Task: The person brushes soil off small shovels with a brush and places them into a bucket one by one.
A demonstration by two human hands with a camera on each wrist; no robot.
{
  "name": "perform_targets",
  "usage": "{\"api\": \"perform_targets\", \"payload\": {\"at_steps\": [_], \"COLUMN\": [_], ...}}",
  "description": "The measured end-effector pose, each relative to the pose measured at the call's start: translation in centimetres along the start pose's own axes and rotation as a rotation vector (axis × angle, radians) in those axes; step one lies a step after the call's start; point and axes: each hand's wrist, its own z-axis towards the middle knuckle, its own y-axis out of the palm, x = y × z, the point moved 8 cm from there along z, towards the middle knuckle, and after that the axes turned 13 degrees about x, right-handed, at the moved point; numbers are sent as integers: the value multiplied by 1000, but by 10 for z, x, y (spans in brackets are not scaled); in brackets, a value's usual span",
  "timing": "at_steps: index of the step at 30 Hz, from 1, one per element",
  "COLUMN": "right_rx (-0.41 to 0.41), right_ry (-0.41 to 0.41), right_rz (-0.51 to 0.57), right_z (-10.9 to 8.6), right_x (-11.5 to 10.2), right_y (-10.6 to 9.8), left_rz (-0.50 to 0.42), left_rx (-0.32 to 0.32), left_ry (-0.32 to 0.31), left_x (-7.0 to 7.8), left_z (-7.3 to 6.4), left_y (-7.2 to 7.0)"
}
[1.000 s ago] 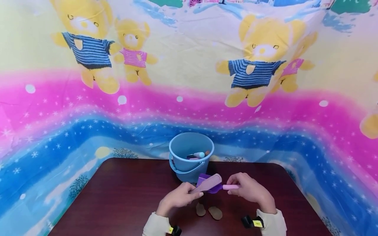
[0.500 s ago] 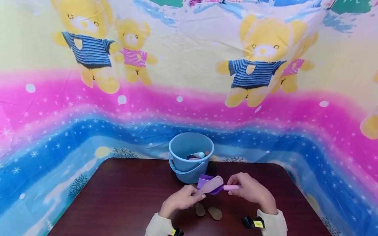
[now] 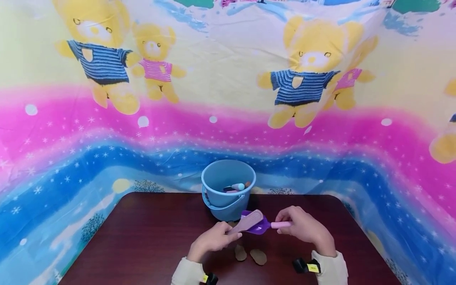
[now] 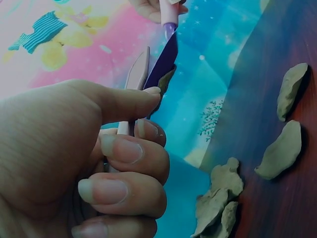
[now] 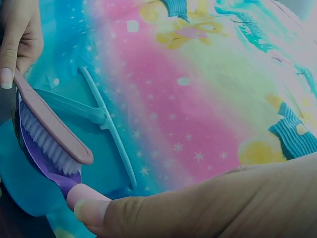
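Note:
My left hand (image 3: 213,238) grips the handle of a pink brush (image 3: 251,220). In the right wrist view, its white bristles (image 5: 47,136) lie against the scoop of a purple toy shovel (image 3: 263,228). The shovel's pink handle (image 3: 281,225) is pinched between the thumb and fingers of my right hand (image 3: 303,225). A brownish clay-like piece (image 4: 164,85) clings to the shovel's underside in the left wrist view. Both tools are held above the table, in front of the blue bucket (image 3: 223,206).
Two flat clay-like pieces (image 3: 258,257) lie on the dark wooden table (image 3: 149,233) below the hands. More such pieces (image 4: 218,196) sit near the bucket's base. Inside the bucket are several small items (image 3: 238,187). A bear-print cloth (image 3: 213,134) hangs behind the table.
The brush slid right along the shovel toward its handle, then back left. The right hand has kept its grip on the shovel with little motion. The head view has shifted slightly.

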Motion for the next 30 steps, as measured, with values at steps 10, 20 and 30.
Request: {"api": "perform_targets", "payload": {"at_steps": [10,20,30], "right_rx": [1,32,48], "right_ry": [24,26,5], "right_rz": [21,3,5], "right_z": [-2,-3,-2], "right_x": [7,13,12], "right_y": [-6,-12,-13], "left_rz": [8,27,-14], "left_rx": [28,53,52], "left_ry": [-28,-48,-20], "left_x": [-8,-14,-10], "left_z": [-1,-6,-3], "left_y": [-12,-30,-27]}}
